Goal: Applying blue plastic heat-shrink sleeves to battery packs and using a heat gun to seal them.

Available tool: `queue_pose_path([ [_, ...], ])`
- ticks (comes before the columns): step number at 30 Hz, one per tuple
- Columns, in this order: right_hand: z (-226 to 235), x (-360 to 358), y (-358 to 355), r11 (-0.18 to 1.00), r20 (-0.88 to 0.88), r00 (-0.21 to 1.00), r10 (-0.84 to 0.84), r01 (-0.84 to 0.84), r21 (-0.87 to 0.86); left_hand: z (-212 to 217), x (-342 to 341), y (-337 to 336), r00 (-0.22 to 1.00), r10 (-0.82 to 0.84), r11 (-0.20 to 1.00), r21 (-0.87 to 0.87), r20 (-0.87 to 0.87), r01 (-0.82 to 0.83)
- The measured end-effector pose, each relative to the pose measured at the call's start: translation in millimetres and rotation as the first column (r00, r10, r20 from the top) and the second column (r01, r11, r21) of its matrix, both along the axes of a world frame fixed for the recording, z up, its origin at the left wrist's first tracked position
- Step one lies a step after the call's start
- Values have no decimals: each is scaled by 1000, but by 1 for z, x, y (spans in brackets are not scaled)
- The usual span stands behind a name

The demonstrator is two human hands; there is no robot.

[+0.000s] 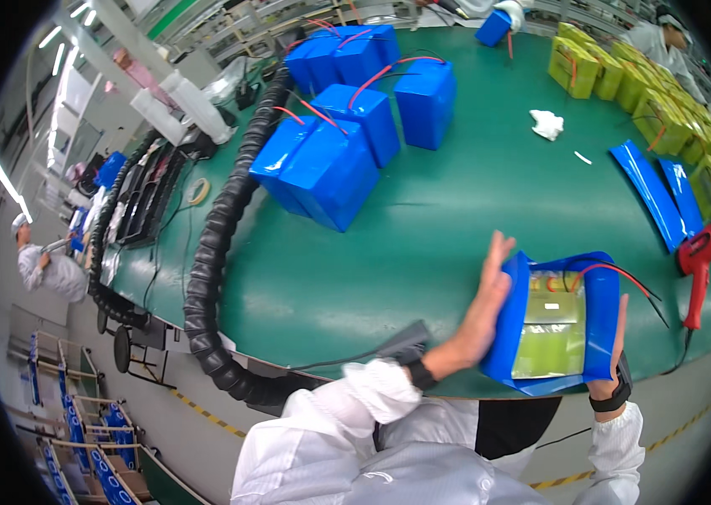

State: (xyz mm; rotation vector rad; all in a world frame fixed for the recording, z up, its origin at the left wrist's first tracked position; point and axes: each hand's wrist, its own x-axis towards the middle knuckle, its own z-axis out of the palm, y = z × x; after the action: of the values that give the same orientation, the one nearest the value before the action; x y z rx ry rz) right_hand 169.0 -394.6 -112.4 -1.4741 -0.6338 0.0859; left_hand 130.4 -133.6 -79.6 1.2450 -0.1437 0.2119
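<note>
Near the table's front edge stands a battery pack with a yellow-green wrapped body, inside a loose blue plastic sleeve whose upper edges flare open. Red and black wires come out of it toward the right. My left hand lies flat along the sleeve's left side, fingers stretched out. On the opposite side, my right hand rests against the sleeve with straight fingers; the sleeve hides part of it. The pack sits between my two palms.
Several blue-wrapped packs stand at the far left. Yellow-green packs line the right edge. Flat blue sleeves and a red heat gun lie to the right. A black ribbed hose borders the left. A person stands at the far right.
</note>
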Motion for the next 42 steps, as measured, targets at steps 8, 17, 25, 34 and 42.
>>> queue_pose_path([
  [8, -55, 11, -6, 949, -591, 807, -7, 191, 250, -29, 4, -3, 993, 66, 992, 117, -99, -54],
  [17, -33, 4, 3, 973, -580, 802, 144, -9, 229, -33, 0, -8, 966, 151, 982, 139, -208, -124],
  [25, 25, -7, 33, 963, -676, 718, 163, 34, 268, -7, -10, -19, 777, 211, 962, -14, -593, -272],
  [34, 13, -8, 32, 937, -619, 752, 227, 6, 351, 17, -15, -30, 891, 170, 959, -136, -422, -248],
  [42, 50, 39, 63, 984, 127, 979, -156, 143, 106, 25, 47, -1, 989, -42, 998, -40, 140, 48],
])
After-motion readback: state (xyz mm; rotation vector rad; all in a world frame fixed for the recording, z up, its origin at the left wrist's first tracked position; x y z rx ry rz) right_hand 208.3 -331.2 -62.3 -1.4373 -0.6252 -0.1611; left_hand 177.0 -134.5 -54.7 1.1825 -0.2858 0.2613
